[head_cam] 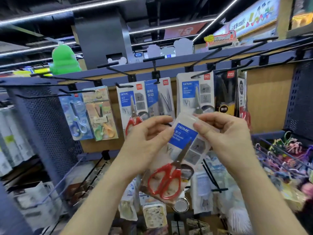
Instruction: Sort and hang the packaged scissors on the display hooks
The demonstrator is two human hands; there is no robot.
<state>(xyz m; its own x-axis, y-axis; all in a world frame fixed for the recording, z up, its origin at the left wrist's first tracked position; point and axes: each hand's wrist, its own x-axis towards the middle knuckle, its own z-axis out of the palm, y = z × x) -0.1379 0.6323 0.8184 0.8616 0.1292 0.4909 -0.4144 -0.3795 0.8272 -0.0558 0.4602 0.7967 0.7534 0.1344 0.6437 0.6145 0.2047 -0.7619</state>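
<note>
Held up in front of the rack, tilted, top end toward the hooks: a packaged red-handled scissors (183,141). Gripped along its upper left edge by the curled fingers of the left hand (149,136), pinched at its top right corner by the right hand (225,133) — probably to steady the hang hole (hidden behind the fingers) for threading. Just behind, hanging from a display hook (202,74), a matching HOME pack (194,94) — likely the right spot for this one. Not yet hung.
</note>
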